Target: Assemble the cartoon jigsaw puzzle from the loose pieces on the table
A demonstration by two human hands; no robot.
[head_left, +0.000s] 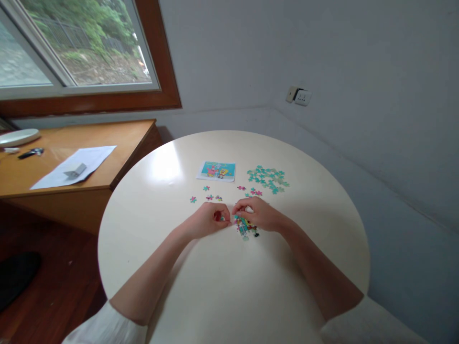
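Observation:
Both my hands are close together near the middle of the round white table (pixel 229 296). My left hand (pixel 210 220) is curled into a pinch, and a sliver of a jigsaw piece (pixel 223 218) shows between its fingers. My right hand (pixel 260 213) is also closed, thumb and forefinger together, over the left part of a small heap of colourful jigsaw pieces (pixel 244 228). Whatever its fingertips hold is hidden. Beyond my hands lie several loose pink and teal pieces (pixel 209 197). A picture card (pixel 217 171) with two cartoon figures lies behind them.
A spread of teal jigsaw pieces (pixel 268 178) lies at the back right of the table. To the left, a wooden desk (pixel 132 138) carries a paper sheet (pixel 89 160) with a small white object on it. A wall with a socket (pixel 303 97) stands behind.

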